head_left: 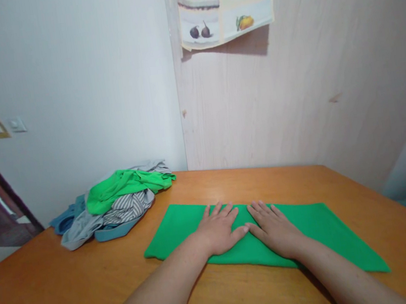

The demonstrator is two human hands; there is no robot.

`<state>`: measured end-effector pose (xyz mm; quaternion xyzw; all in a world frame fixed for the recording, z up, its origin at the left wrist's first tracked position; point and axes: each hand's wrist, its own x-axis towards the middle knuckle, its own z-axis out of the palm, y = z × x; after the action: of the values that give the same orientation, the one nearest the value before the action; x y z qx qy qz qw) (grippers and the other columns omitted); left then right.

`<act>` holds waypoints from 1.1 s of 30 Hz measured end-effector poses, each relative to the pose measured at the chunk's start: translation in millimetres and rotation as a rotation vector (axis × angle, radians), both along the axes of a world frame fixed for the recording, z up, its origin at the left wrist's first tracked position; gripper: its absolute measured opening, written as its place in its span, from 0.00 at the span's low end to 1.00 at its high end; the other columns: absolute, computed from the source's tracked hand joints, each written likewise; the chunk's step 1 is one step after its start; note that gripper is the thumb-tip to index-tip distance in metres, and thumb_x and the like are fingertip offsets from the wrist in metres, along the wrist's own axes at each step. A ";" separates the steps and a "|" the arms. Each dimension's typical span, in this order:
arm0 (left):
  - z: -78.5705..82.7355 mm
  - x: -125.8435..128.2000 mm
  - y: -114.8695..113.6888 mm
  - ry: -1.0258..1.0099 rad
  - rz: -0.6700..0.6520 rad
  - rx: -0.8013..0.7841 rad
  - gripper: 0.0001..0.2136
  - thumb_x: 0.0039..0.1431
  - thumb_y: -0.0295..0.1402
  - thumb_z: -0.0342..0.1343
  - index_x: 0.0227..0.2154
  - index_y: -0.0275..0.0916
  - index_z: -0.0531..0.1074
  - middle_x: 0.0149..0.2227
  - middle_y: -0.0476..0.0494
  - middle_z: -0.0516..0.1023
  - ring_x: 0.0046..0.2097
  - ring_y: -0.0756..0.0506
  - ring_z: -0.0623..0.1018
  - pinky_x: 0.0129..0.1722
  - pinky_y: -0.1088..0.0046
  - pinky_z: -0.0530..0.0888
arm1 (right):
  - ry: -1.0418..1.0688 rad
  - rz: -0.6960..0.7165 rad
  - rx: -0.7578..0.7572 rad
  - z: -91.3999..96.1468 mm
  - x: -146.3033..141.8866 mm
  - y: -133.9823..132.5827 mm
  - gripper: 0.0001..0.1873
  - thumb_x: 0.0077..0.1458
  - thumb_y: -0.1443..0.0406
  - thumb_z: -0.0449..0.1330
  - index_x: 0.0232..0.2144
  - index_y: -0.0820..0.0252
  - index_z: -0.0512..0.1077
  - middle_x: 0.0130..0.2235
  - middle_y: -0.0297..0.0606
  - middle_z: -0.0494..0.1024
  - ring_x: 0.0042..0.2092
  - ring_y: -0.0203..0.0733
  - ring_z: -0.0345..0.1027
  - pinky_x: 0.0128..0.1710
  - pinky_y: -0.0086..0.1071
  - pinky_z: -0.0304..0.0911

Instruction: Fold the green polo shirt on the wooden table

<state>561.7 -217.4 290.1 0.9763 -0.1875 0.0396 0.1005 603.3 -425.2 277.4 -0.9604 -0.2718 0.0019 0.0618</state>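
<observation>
A green cloth, folded into a long flat shape, lies across the wooden table in front of me. My left hand rests palm down on its middle, fingers spread. Just to the right, my right hand also lies flat on the cloth, its fingers stretched out. The two thumbs meet or nearly meet between the hands. Neither hand grips the fabric. What kind of garment or cloth it is cannot be made out, since only its smooth folded surface shows.
A heap of crumpled clothes, with a bright green piece over a grey striped one and blue ones, sits at the table's back left. The wooden table meets the wall behind. A fruit poster hangs above.
</observation>
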 end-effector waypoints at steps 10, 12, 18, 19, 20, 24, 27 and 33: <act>-5.4 2.4 1.1 0.025 0.041 -0.011 0.35 0.62 0.62 0.31 0.66 0.50 0.53 0.70 0.44 0.50 0.69 0.31 0.48 0.62 0.35 0.43 | 0.032 0.005 0.003 3.0 1.0 1.1 0.42 0.62 0.41 0.34 0.68 0.57 0.49 0.70 0.37 0.47 0.70 0.53 0.33 0.67 0.52 0.31; -6.8 3.1 2.0 0.026 0.045 -0.012 0.35 0.62 0.62 0.32 0.67 0.51 0.53 0.70 0.44 0.49 0.69 0.30 0.48 0.61 0.33 0.42 | 0.044 0.004 0.003 4.4 0.6 1.5 0.42 0.62 0.41 0.34 0.68 0.56 0.49 0.70 0.37 0.47 0.70 0.53 0.33 0.67 0.52 0.31; -5.6 3.0 3.0 0.042 0.060 -0.026 0.36 0.60 0.64 0.32 0.66 0.52 0.53 0.70 0.44 0.49 0.69 0.29 0.48 0.59 0.29 0.39 | 0.061 0.000 0.012 9.1 -1.9 2.8 0.42 0.62 0.40 0.34 0.69 0.56 0.48 0.70 0.37 0.46 0.70 0.52 0.32 0.67 0.51 0.31; -5.2 2.9 2.9 0.045 0.063 -0.027 0.36 0.60 0.64 0.32 0.66 0.52 0.53 0.70 0.44 0.49 0.69 0.29 0.48 0.59 0.29 0.39 | 0.061 0.001 0.016 9.7 -2.2 2.5 0.42 0.62 0.40 0.34 0.69 0.56 0.48 0.70 0.38 0.46 0.70 0.52 0.32 0.67 0.51 0.31; -5.0 3.0 2.8 0.046 0.066 -0.026 0.36 0.60 0.64 0.32 0.66 0.53 0.54 0.70 0.44 0.49 0.69 0.29 0.49 0.59 0.29 0.40 | 0.064 0.003 0.019 10.3 -2.4 1.7 0.42 0.62 0.40 0.34 0.69 0.56 0.48 0.70 0.38 0.46 0.70 0.52 0.32 0.67 0.51 0.31; -6.3 5.0 3.3 0.029 0.080 -0.014 0.36 0.60 0.64 0.33 0.66 0.54 0.53 0.70 0.45 0.49 0.69 0.29 0.47 0.59 0.29 0.40 | 0.079 -0.029 0.033 10.6 -0.5 -7.4 0.43 0.60 0.38 0.32 0.69 0.53 0.48 0.71 0.37 0.44 0.70 0.51 0.32 0.67 0.53 0.29; -8.3 7.4 4.6 0.029 0.071 -0.010 0.36 0.60 0.64 0.33 0.67 0.53 0.52 0.70 0.45 0.49 0.69 0.29 0.47 0.59 0.28 0.40 | 0.090 -0.123 0.025 9.0 3.1 -17.1 0.43 0.60 0.38 0.32 0.69 0.51 0.47 0.71 0.36 0.41 0.71 0.51 0.29 0.66 0.54 0.28; -10.2 9.1 5.7 0.016 0.072 -0.007 0.36 0.60 0.63 0.34 0.67 0.52 0.53 0.70 0.43 0.49 0.69 0.28 0.47 0.59 0.29 0.41 | 0.098 -0.170 0.019 10.1 5.9 -23.8 0.43 0.60 0.38 0.32 0.69 0.52 0.45 0.71 0.39 0.41 0.71 0.50 0.29 0.66 0.52 0.29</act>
<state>570.8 -211.7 279.8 0.9824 -0.1511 0.0362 0.1038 609.1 -449.0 287.5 -0.9781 -0.1858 0.0409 0.0843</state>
